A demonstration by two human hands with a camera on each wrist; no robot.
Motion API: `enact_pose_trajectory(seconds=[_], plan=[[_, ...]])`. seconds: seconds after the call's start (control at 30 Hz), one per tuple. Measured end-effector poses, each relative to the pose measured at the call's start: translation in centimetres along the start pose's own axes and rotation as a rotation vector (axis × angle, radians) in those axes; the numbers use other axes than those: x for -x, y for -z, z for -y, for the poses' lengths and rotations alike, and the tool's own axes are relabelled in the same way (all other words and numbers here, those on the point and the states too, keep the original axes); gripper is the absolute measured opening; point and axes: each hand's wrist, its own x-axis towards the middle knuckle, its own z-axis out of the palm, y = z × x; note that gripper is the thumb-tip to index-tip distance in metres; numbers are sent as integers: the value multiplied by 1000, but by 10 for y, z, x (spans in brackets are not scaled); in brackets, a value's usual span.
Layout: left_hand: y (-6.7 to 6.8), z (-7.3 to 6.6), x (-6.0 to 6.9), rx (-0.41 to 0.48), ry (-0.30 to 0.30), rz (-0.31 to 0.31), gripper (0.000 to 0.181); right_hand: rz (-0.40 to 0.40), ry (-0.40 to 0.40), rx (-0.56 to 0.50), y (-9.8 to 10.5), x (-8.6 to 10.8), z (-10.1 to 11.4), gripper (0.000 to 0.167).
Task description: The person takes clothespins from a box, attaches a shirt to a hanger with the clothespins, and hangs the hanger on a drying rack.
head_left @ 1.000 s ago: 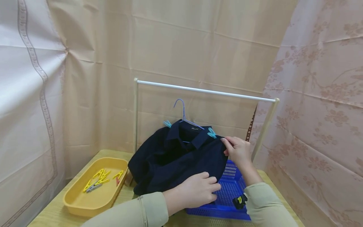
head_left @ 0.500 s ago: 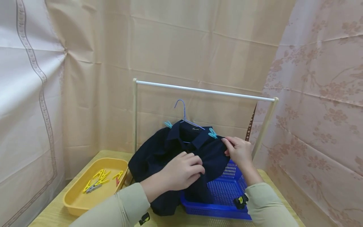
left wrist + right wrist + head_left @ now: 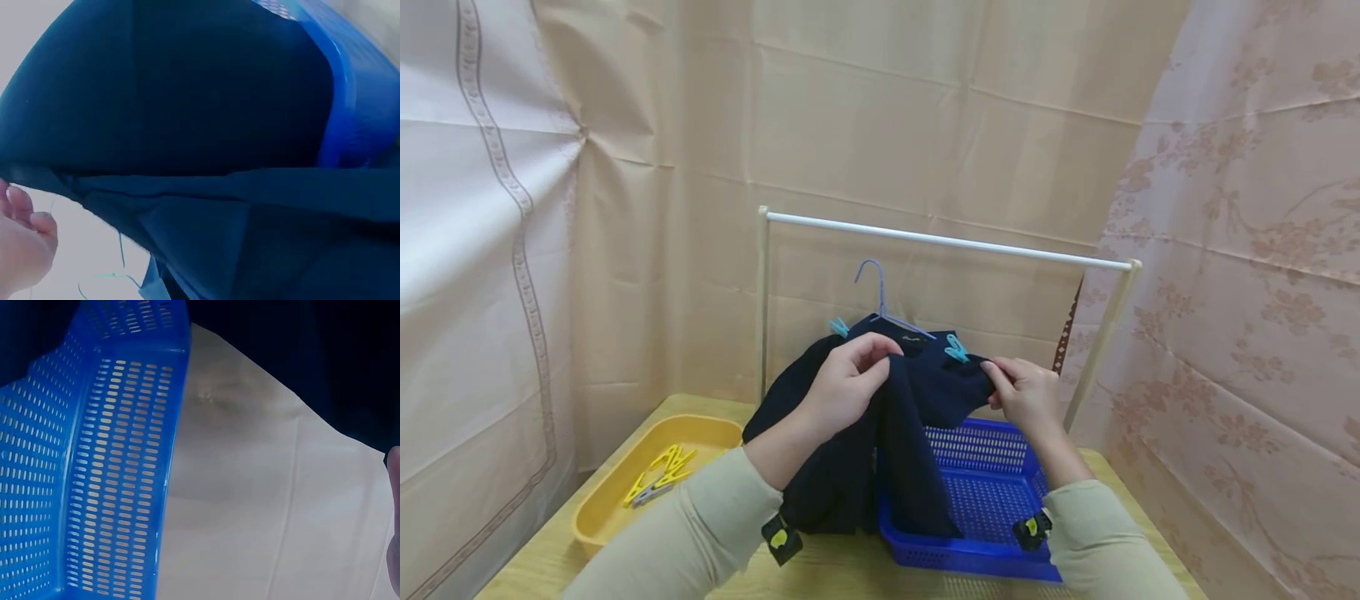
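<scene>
A dark navy collared shirt [image 3: 831, 492] is on a thin lilac wire hanger [image 3: 882, 292]. Light blue clothespins [image 3: 956, 348] grip it at both shoulders. My left hand [image 3: 844, 387] pinches an edge of the shirt's front between thumb and fingers, lifting it near the collar and covering part of it. At the shirt's right shoulder, my right hand [image 3: 1028, 400] pinches the cloth. The left wrist view shows the raised fabric [image 3: 169, 87] with curled fingers at its left edge. Fingertips touch the dark cloth [image 3: 269, 344] at the right edge of the right wrist view.
A blue perforated basket [image 3: 992, 492] stands under the shirt's right side, with a shirt part hanging into it. A yellow tray [image 3: 602, 500] at left holds several yellow clothespins [image 3: 662, 471] and a grey one. A white-barred rack [image 3: 947, 242] rises behind the hanger.
My left hand has moved up and left from the shirt's lower right, and now pinches and raises its front edge. The right hand stays at the shoulder.
</scene>
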Motion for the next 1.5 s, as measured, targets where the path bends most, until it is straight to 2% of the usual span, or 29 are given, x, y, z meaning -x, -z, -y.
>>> enact_pose_trajectory(seconds=[0.07,0.1,0.17,0.23,0.3,0.37,0.43,0.47,0.53,0.63,0.73,0.87,0.97,1.03,1.17,1.27,1.43,1.5], plan=[[3,4,-1,-4,49,0,16,2,-11,1,0,1,-1,5],[6,10,0,-34,63,4,15,2,-19,5,0,2,-1,4],[12,23,4,-141,65,21,15,4,-35,5,0,4,-2,4],[18,40,9,-326,7,53,15,14,-59,-12,0,6,-2,5],[23,57,15,-566,-121,102,15,21,-71,-26,-1,7,-2,5],[27,72,19,-809,-309,142,15,27,-69,-31,-2,8,-2,5],[27,85,23,-1003,-498,164,14,29,-66,-41,-3,8,-1,5],[26,91,24,-1064,-576,175,13,27,-64,-44,-4,8,-1,5],[23,98,27,-1149,-673,199,12,24,-62,-47,-4,8,-1,5],[15,105,32,-1228,-719,242,9,21,-64,-53,-5,8,0,4],[8,106,39,-1261,-666,313,8,22,-59,-47,-5,9,-1,4],[4,102,48,-1215,-509,402,14,9,-37,-46,-6,9,-2,6],[5,95,50,-1128,-411,397,17,-1,-31,-56,-6,10,-4,6],[5,90,51,-1060,-385,361,17,-4,-33,-56,-5,10,-5,5],[5,82,54,-940,-426,287,15,4,-49,-55,-4,9,-5,4],[5,75,58,-883,-479,272,18,20,-70,-64,-4,9,-4,6],[0,64,69,-834,-535,350,39,35,-94,-59,-3,9,-3,7],[-4,62,74,-838,-580,389,48,35,-100,-58,-2,9,-2,7]])
